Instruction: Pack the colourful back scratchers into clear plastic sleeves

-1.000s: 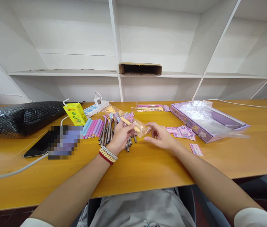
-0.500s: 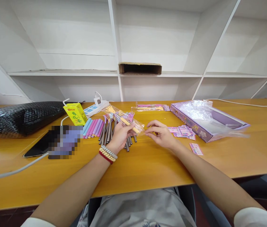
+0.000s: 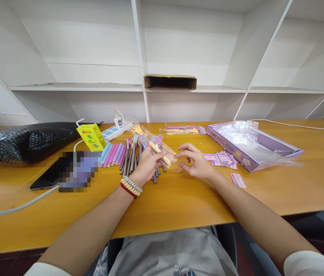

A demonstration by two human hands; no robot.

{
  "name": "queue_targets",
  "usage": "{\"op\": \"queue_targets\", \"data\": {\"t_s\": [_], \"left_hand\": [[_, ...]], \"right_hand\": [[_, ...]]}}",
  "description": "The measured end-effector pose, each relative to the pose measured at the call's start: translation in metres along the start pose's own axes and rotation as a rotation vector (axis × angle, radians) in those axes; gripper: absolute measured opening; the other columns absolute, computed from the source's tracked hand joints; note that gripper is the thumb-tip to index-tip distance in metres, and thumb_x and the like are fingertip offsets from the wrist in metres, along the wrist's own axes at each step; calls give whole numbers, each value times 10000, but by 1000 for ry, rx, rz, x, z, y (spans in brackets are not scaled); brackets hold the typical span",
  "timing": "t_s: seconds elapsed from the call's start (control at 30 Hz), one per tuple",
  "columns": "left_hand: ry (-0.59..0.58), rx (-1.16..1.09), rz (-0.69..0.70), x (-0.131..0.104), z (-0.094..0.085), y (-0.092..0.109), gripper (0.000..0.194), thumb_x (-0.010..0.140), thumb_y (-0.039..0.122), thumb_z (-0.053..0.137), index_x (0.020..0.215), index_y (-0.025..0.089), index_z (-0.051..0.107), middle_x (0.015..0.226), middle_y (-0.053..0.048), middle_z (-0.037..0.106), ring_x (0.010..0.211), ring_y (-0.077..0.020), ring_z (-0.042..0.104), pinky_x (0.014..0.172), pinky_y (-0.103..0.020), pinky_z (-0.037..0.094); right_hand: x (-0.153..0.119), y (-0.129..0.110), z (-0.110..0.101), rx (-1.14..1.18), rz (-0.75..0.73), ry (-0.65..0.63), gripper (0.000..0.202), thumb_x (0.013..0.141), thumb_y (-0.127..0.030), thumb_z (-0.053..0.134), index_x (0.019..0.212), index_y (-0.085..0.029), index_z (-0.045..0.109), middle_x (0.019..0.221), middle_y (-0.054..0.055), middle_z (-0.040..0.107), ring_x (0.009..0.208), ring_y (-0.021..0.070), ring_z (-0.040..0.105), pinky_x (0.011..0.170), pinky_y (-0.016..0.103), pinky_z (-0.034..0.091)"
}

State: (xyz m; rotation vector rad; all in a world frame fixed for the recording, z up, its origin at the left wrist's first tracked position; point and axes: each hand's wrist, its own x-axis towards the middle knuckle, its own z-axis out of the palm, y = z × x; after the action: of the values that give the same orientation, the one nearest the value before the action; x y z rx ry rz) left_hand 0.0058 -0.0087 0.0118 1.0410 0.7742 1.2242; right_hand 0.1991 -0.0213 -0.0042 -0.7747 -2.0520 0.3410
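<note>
My left hand is closed round a yellow back scratcher in a clear plastic bag. The hand-shaped end points up and left, the handle down and right. Just right of the bag's near end, my right hand has its thumb and fingers parted, with nothing visible in its grasp. A thin clear edge of film shows by its fingertips. Beneath and behind my left hand lies a pile of back scratcher rods with metal shafts and coloured claws. Pastel handles lie in a row beside them.
Small pink printed cards lie right of my right hand, near a purple box with clear plastic in it. Bagged back scratchers lie farther back. To the left are a yellow drink carton, a power strip, a tablet and a black bubble-wrap parcel.
My right hand's fingers have come apart from a pinch at the bag's end. The bagged back scratcher in my left hand has shifted slightly to the right.
</note>
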Motion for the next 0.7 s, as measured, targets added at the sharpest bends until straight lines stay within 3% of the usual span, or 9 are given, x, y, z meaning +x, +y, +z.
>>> {"op": "queue_targets", "data": {"t_s": [0.13,0.3,0.4,0.5,0.6,0.7], "left_hand": [[-18,0,2,0,-1,0,413,657,167,710,1010,170,495,776,-15,622,632,-136,621,539,-254,527],[-40,78,54,0,-2,-3,379,648,199,725,957,161,509,803,-18,620,666,-141,616,563,-263,529],[-94,149,88,1,-2,-6,332,665,240,718,905,149,507,798,-31,624,675,-161,622,579,-296,533],[-133,180,110,0,0,-6,328,668,257,718,888,145,502,795,-45,634,664,-171,626,568,-299,528],[-177,171,106,-3,3,-5,334,671,273,717,884,149,492,788,-50,642,644,-179,631,546,-304,527],[-182,167,65,-5,5,-4,361,667,279,722,908,147,487,800,-57,644,665,-198,644,560,-338,542]], "right_hand": [[1,1,0,46,30,10,56,739,-230,648,790,-210,660,1091,73,509,831,156,521,714,329,462],[3,0,-1,203,119,-55,131,713,-309,695,732,-185,657,1143,73,519,776,127,539,693,306,451],[4,0,0,273,186,-78,171,702,-333,702,737,-174,650,1163,76,535,863,151,564,714,297,448],[4,2,3,328,260,-73,194,723,-349,678,745,-162,633,1009,74,617,863,161,578,712,289,447],[3,4,6,351,330,-65,207,741,-358,653,778,-155,624,786,40,646,729,139,577,672,278,444],[3,5,7,289,366,-33,224,737,-376,649,756,-154,624,718,25,639,637,117,541,593,252,416]]}}
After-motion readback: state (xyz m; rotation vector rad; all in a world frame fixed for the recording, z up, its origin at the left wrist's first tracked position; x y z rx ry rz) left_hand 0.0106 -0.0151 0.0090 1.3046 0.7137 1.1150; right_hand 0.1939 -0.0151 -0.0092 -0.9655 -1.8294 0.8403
